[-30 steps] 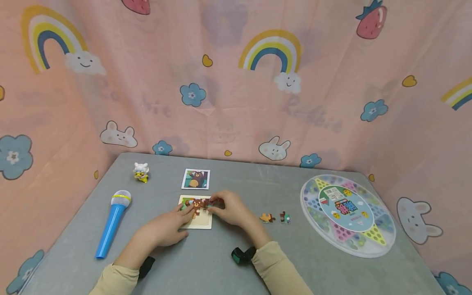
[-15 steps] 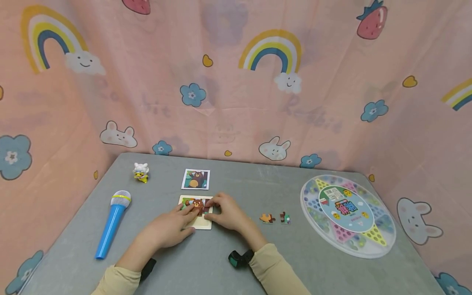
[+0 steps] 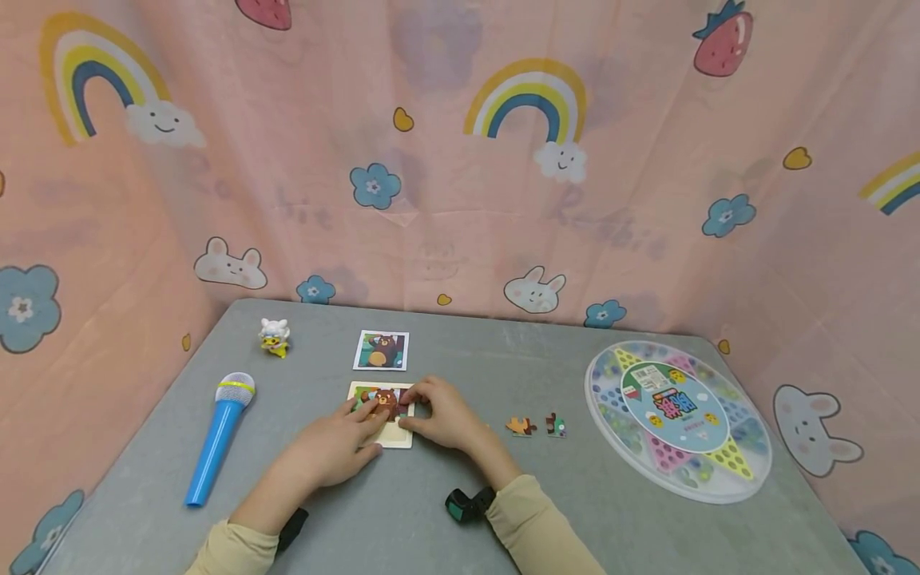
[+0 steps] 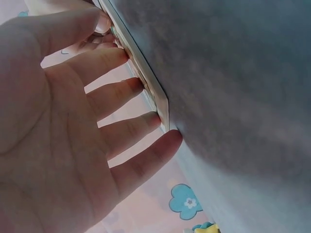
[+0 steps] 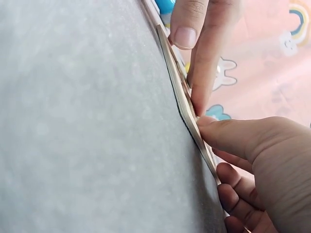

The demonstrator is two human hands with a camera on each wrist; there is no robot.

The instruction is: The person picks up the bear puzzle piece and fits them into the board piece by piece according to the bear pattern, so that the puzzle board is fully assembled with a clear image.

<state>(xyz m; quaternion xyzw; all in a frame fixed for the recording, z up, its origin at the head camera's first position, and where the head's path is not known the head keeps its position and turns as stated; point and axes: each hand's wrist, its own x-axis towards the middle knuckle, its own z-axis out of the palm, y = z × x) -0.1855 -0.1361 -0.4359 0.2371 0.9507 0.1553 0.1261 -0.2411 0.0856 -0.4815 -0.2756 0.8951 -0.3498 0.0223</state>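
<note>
In the lower middle of the head view, a square pale wooden puzzle tray point(image 3: 394, 438) lay on the grey table point(image 3: 345, 527), its upper part filled with a brown bear picture and its lower part bare. The step in hand was judged to be the seating of a dark purplish-brown puzzle piece point(image 3: 404, 407) at the tray's right side. That piece appeared to be pinched between the thumb and forefinger of the right hand point(image 3: 450, 417), set only slightly apart; how firmly could not be told. By the left hand point(image 3: 335, 446), fingers spread and nearly straight, the tray and picture were pressed, nothing being gripped. The next move seemed to call for alignment and a flat press, with an orange-and-brown piece point(image 3: 521, 426) and a green-and-brown piece point(image 3: 556, 425) left unplaced right of centre. At the right of the frame, red-and-blue lettering and a code-like patch were borne by the pale-blue oval label point(image 3: 676, 409) of a round clear plastic game board point(image 3: 668, 455); the characters could not be read with certainty.
</note>
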